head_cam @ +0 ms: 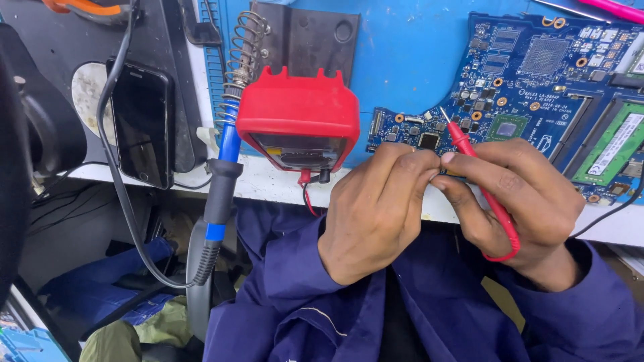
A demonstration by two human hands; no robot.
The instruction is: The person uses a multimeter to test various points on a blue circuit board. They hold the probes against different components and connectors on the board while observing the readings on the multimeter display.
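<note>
Right hand (516,201) is closed around a red test probe (479,184), pen-style grip, metal tip angled up-left and resting on or just above the blue circuit board (530,74) near its lower-left corner; actual contact too small to tell. Left hand (379,204) is curled shut, fingertips meeting the right hand's fingertips at the probe shaft. Whether it pinches a second lead or only steadies the first, cannot tell.

Step in hand, by my read: probing a point on the board with the meter. Next move calls for a steady tip on one small pad without bridging neighbouring parts, then eyes on the display.

Red multimeter (298,121) sits centre frame, just left of the board, leads plugged in at its lower edge. Display faces away, unreadable from here.

Soldering iron (225,167) with blue handle stands left of the meter, in a coil stand (245,53), cable dropping below the worktop edge. Black phone (139,124) lies further left, screen dark.

Worktop (402,60) carries a blue mat with a white front edge. Green memory stick (614,144) seated in the board at far right. Blue sleeves fill the lower frame; clutter and cloth under the worktop at lower left.
</note>
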